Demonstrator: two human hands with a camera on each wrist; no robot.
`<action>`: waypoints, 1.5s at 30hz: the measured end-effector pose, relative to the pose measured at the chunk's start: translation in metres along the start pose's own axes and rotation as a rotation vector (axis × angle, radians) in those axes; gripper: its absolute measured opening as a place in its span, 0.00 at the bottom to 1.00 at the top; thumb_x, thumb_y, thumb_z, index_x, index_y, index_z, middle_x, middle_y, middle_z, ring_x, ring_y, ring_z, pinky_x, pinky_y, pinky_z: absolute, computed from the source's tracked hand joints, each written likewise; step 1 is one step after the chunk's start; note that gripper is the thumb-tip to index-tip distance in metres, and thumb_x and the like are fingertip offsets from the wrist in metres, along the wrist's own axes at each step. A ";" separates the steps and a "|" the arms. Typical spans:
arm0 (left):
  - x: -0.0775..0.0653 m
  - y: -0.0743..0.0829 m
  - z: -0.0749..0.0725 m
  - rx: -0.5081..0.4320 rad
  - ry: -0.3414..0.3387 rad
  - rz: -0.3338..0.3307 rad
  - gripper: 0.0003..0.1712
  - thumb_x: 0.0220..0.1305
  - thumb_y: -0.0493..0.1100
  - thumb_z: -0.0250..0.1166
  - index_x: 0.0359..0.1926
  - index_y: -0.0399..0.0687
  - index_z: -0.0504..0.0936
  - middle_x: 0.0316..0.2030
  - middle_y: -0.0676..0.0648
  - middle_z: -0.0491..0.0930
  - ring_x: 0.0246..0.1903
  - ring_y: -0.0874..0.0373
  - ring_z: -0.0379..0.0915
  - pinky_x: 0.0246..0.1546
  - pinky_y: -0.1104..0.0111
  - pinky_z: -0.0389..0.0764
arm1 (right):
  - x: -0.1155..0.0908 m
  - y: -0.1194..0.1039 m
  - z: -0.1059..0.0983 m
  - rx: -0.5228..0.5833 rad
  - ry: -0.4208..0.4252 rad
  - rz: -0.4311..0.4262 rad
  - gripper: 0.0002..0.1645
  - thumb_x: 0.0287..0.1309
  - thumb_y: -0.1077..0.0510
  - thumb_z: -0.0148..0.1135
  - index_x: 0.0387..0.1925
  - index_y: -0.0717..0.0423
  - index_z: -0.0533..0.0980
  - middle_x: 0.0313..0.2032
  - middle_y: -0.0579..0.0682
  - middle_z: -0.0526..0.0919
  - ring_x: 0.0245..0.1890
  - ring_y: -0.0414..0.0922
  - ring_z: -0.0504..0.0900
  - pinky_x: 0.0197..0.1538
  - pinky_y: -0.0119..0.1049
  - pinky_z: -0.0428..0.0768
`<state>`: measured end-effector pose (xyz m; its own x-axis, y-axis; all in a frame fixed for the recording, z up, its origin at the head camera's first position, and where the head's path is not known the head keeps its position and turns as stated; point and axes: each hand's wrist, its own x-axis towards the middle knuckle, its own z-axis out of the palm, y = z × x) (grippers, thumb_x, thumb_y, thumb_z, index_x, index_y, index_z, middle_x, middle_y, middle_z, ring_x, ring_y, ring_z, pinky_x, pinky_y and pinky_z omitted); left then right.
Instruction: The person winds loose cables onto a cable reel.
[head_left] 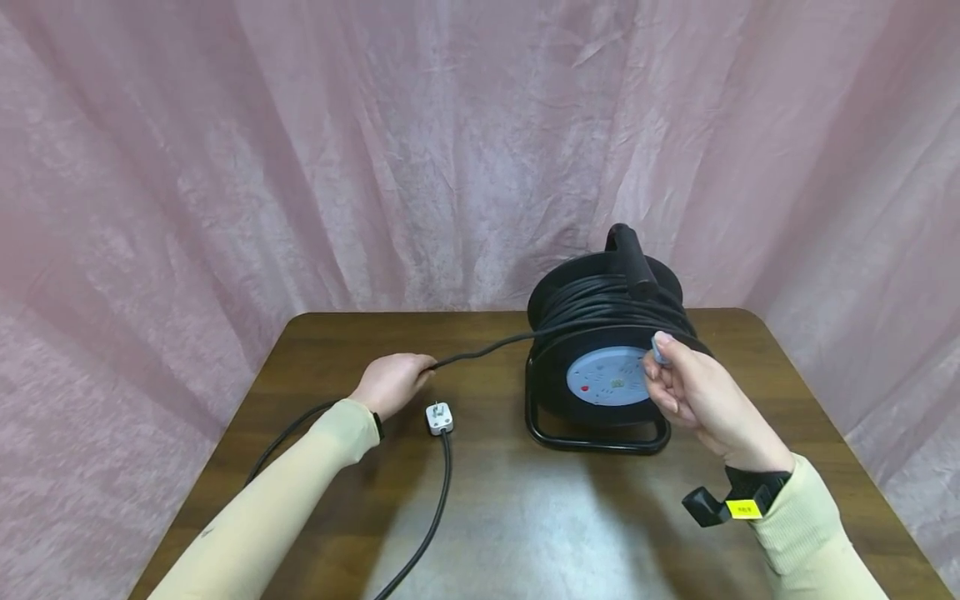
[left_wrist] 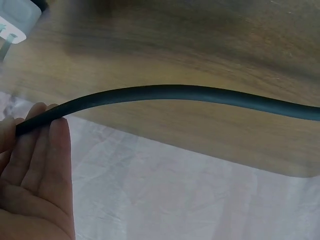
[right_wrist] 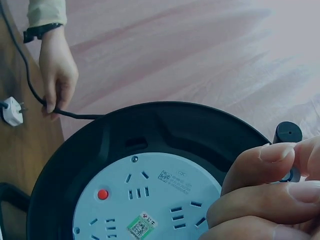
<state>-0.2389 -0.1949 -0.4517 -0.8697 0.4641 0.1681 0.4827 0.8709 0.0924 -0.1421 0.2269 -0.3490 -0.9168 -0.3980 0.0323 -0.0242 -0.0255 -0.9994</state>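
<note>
A black cable reel [head_left: 609,350] stands on its tube frame at the right of the table, black cable wound thickly round its drum. On its front is a light grey socket panel [right_wrist: 150,200] with a red button. My right hand [head_left: 693,392] pinches the small grey winding knob [head_left: 660,348] at the reel's front rim. From the drum, one length of cable [head_left: 495,344] runs left to my left hand [head_left: 393,382], which pinches it between thumb and fingers [left_wrist: 60,145]. Past that hand the cable goes on toward the table's left edge.
A white plug [head_left: 439,417], prongs up, lies on the brown wooden table [head_left: 495,500] between the hands, its cord leading to the near edge. The reel's carrying handle [head_left: 632,260] rises on top. A pink curtain [head_left: 450,167] hangs behind the table.
</note>
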 end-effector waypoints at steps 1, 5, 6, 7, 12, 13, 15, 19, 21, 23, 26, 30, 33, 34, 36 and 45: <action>0.000 0.000 0.000 -0.001 0.003 0.004 0.07 0.70 0.43 0.63 0.45 0.49 0.86 0.37 0.52 0.85 0.37 0.56 0.82 0.37 0.58 0.82 | -0.001 0.000 0.000 -0.003 0.006 0.002 0.30 0.80 0.41 0.35 0.31 0.62 0.62 0.17 0.50 0.60 0.10 0.42 0.51 0.13 0.44 0.42; 0.000 0.000 0.000 -0.005 0.007 0.019 0.06 0.69 0.41 0.64 0.43 0.48 0.86 0.36 0.52 0.85 0.35 0.56 0.81 0.36 0.58 0.81 | -0.002 0.000 0.000 -0.010 0.025 0.016 0.30 0.79 0.40 0.36 0.31 0.62 0.62 0.16 0.49 0.61 0.10 0.42 0.51 0.14 0.45 0.42; 0.000 -0.001 0.001 -0.006 0.004 0.018 0.06 0.69 0.41 0.64 0.44 0.47 0.86 0.36 0.51 0.85 0.35 0.56 0.81 0.36 0.58 0.81 | -0.002 0.001 -0.001 -0.009 0.030 0.021 0.31 0.79 0.40 0.36 0.31 0.62 0.62 0.16 0.49 0.61 0.10 0.42 0.51 0.14 0.45 0.42; 0.000 -0.002 0.002 -0.006 -0.001 0.015 0.07 0.69 0.41 0.64 0.44 0.47 0.86 0.36 0.51 0.85 0.36 0.55 0.81 0.37 0.58 0.81 | -0.003 0.001 -0.001 -0.008 0.036 0.028 0.31 0.79 0.40 0.37 0.31 0.62 0.62 0.16 0.49 0.61 0.10 0.42 0.51 0.14 0.45 0.42; -0.002 -0.007 0.005 -0.003 -0.008 0.001 0.08 0.68 0.41 0.65 0.45 0.46 0.86 0.37 0.50 0.85 0.37 0.55 0.82 0.38 0.58 0.81 | -0.005 0.003 -0.004 -0.046 0.063 0.030 0.32 0.79 0.39 0.37 0.31 0.63 0.63 0.16 0.48 0.62 0.10 0.42 0.51 0.14 0.45 0.43; -0.002 -0.008 0.005 -0.004 -0.005 0.001 0.08 0.68 0.41 0.65 0.45 0.47 0.86 0.37 0.51 0.85 0.37 0.55 0.82 0.38 0.58 0.81 | -0.006 0.003 -0.005 -0.053 0.069 0.030 0.32 0.79 0.39 0.37 0.31 0.63 0.63 0.16 0.48 0.62 0.10 0.42 0.51 0.14 0.45 0.43; -0.002 -0.009 0.006 -0.006 0.005 0.009 0.07 0.68 0.41 0.65 0.45 0.47 0.86 0.37 0.51 0.85 0.37 0.55 0.82 0.38 0.58 0.81 | -0.007 0.003 -0.007 -0.067 0.080 0.027 0.32 0.78 0.39 0.37 0.31 0.63 0.63 0.16 0.48 0.62 0.10 0.43 0.51 0.14 0.46 0.43; -0.002 -0.009 0.005 -0.008 0.013 0.014 0.08 0.69 0.41 0.64 0.45 0.47 0.86 0.37 0.51 0.85 0.37 0.56 0.82 0.38 0.58 0.81 | -0.008 0.004 -0.009 -0.084 0.101 0.039 0.32 0.78 0.38 0.38 0.30 0.63 0.64 0.16 0.47 0.63 0.11 0.44 0.50 0.15 0.46 0.43; -0.001 -0.008 0.005 -0.006 0.013 0.014 0.09 0.69 0.42 0.64 0.47 0.48 0.86 0.38 0.51 0.85 0.38 0.56 0.82 0.38 0.58 0.82 | -0.009 0.005 -0.011 -0.106 0.115 0.041 0.32 0.78 0.38 0.38 0.30 0.63 0.64 0.16 0.47 0.64 0.12 0.44 0.51 0.15 0.46 0.43; 0.000 -0.006 0.004 -0.009 0.012 0.007 0.10 0.69 0.43 0.64 0.48 0.49 0.86 0.40 0.51 0.86 0.39 0.55 0.82 0.38 0.57 0.82 | -0.009 0.005 -0.012 -0.124 0.128 0.043 0.33 0.78 0.38 0.38 0.30 0.63 0.64 0.16 0.47 0.64 0.13 0.44 0.51 0.15 0.46 0.44; 0.000 -0.004 0.004 -0.021 0.008 0.003 0.12 0.70 0.44 0.64 0.51 0.51 0.86 0.42 0.51 0.86 0.41 0.55 0.82 0.39 0.57 0.82 | -0.011 0.005 -0.014 -0.144 0.140 0.047 0.33 0.78 0.38 0.38 0.30 0.64 0.64 0.16 0.47 0.64 0.13 0.44 0.52 0.15 0.47 0.45; -0.002 -0.002 0.003 -0.031 -0.004 -0.004 0.13 0.71 0.45 0.63 0.53 0.52 0.85 0.44 0.51 0.86 0.43 0.55 0.82 0.40 0.56 0.82 | -0.012 0.007 -0.017 -0.140 0.141 0.067 0.33 0.78 0.37 0.38 0.30 0.64 0.64 0.16 0.46 0.65 0.12 0.43 0.52 0.16 0.47 0.44; -0.003 -0.003 0.004 -0.029 -0.005 -0.011 0.13 0.70 0.45 0.63 0.53 0.53 0.85 0.44 0.52 0.86 0.42 0.56 0.82 0.39 0.57 0.82 | -0.014 0.008 -0.019 -0.130 0.150 0.087 0.33 0.77 0.37 0.38 0.30 0.62 0.64 0.16 0.45 0.65 0.12 0.42 0.52 0.16 0.46 0.44; -0.004 -0.003 0.004 -0.030 -0.003 -0.015 0.13 0.70 0.45 0.64 0.53 0.53 0.86 0.43 0.52 0.86 0.42 0.56 0.82 0.39 0.57 0.82 | -0.015 0.008 -0.020 -0.128 0.153 0.095 0.33 0.77 0.37 0.38 0.30 0.62 0.64 0.16 0.45 0.65 0.12 0.41 0.52 0.16 0.46 0.44; -0.004 -0.004 0.005 -0.028 -0.001 -0.018 0.12 0.69 0.44 0.64 0.52 0.53 0.86 0.43 0.53 0.86 0.41 0.56 0.83 0.39 0.57 0.82 | -0.016 0.008 -0.021 -0.136 0.159 0.106 0.33 0.77 0.36 0.38 0.30 0.62 0.64 0.16 0.45 0.65 0.12 0.41 0.51 0.16 0.46 0.43; -0.004 -0.001 0.006 -0.033 0.014 0.004 0.11 0.70 0.44 0.64 0.50 0.52 0.86 0.43 0.52 0.86 0.41 0.56 0.83 0.40 0.57 0.82 | -0.020 0.013 -0.027 -0.174 0.171 0.119 0.34 0.76 0.35 0.38 0.31 0.63 0.64 0.16 0.44 0.67 0.10 0.43 0.51 0.16 0.49 0.44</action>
<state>-0.2363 -0.1970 -0.4588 -0.8662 0.4652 0.1823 0.4896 0.8631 0.1240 -0.1347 0.2597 -0.3628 -0.9710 -0.2275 -0.0736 0.0333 0.1761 -0.9838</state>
